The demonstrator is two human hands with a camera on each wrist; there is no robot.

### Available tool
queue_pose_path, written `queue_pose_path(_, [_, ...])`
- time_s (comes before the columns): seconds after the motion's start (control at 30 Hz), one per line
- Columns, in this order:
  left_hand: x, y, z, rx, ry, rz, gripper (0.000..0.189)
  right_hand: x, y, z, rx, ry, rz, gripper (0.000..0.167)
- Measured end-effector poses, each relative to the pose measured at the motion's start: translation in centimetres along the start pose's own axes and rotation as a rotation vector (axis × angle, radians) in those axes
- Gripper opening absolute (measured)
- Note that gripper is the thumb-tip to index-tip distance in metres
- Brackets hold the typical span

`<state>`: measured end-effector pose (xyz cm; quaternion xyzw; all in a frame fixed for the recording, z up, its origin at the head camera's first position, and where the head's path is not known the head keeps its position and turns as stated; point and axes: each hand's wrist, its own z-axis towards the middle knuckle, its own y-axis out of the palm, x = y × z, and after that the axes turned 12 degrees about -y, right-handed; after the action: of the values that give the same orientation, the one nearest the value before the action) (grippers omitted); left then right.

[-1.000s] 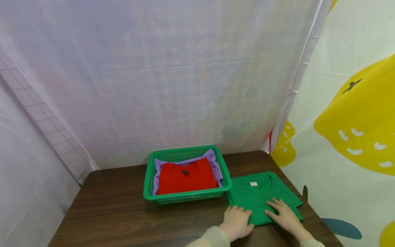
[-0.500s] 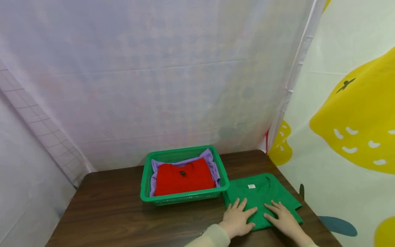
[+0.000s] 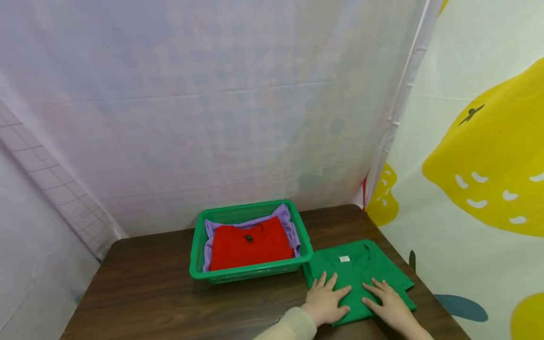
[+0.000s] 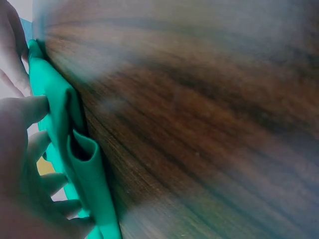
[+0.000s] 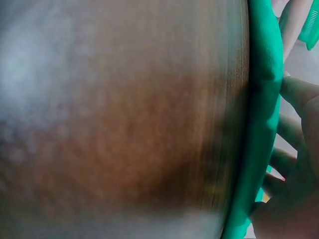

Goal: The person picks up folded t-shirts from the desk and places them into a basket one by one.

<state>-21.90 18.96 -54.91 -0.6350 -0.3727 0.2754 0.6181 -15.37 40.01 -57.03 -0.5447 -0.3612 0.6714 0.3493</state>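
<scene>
A folded green shirt (image 3: pixel 357 271) lies flat on the table, its white neck label towards the back. My left hand (image 3: pixel 325 302) rests on the shirt's front left part with fingers spread. On the front right part lies my right hand (image 3: pixel 390 304), its fingers also apart and touching the cloth. In the left wrist view, fingertips (image 4: pixel 40 107) press on the layered folded edge of the shirt (image 4: pixel 75 134). From the right wrist, fingers (image 5: pixel 291 127) touch the top of the shirt's rounded fold (image 5: pixel 264 114).
Left of the shirt stands a green plastic basket (image 3: pixel 195 257) holding a folded red shirt (image 3: pixel 255 248) on top of a purple cloth (image 3: pixel 289 226). The basket's right front corner is close to the green shirt. A brown wooden table (image 3: pixel 148 293) carries everything; fabric curtains hang behind and beside it.
My left hand has slid from the shirt's front left edge further onto it, its fingers spreading out. The right hand stays on the cloth. The view has shifted slightly.
</scene>
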Motion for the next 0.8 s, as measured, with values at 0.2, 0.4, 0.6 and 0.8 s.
queue_pose_path(0.2, [0.0,0.1,0.0,-0.015,-0.013,0.024,0.049,-0.2,-0.4,0.2,-0.026,0.013,-0.005,0.058])
queue_pose_path(0.4, [0.0,0.2,0.1,-0.067,-0.008,0.021,0.048,-0.2,-1.3,1.0,-0.039,-0.034,-0.056,0.058])
queue_pose_path(0.6, [0.1,0.3,0.1,-0.096,0.008,0.003,0.049,1.3,-1.7,1.8,-0.052,-0.122,-0.055,0.077])
queue_pose_path(0.8, [0.2,0.3,-0.3,-0.095,0.003,0.003,0.049,2.2,-1.6,1.9,-0.095,-0.130,-0.021,0.080])
